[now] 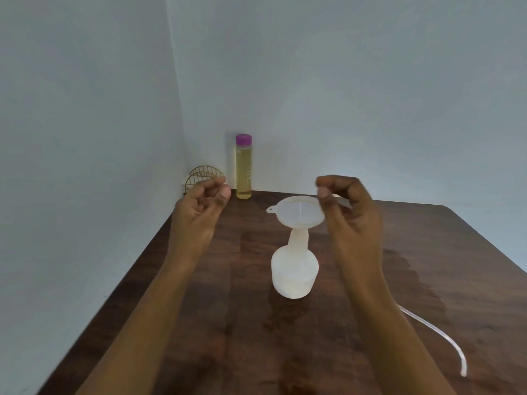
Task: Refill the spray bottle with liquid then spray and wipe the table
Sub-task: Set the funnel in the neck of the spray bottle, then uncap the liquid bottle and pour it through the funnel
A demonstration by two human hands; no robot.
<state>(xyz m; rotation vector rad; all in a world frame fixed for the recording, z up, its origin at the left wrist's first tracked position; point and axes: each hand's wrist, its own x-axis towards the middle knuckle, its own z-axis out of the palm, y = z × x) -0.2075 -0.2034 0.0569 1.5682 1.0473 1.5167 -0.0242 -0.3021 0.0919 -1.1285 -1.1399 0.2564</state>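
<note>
Spray bottle [294, 269] stands mid-table [427, 252], white funnel [299, 213] in its neck. R hand [353, 223]: fingers curled, thumb at funnel rim, can't tell if gripping. L hand [196, 212]: loosely curled, holds nothing. Behind: yellow-liquid bottle [243, 172], wire rack [199, 173]; clear tube [439, 334] on the R.

The spray bottle [294, 269] stands near the middle of the table [427, 280], with the funnel [296, 213] seated in its neck. Behind it, at the far left corner, the tall bottle [243, 169] stands by the wall, the wire rack [204, 171] just left of it. A tube [445, 337] lies toward the right edge, nearer than the spray bottle
</note>
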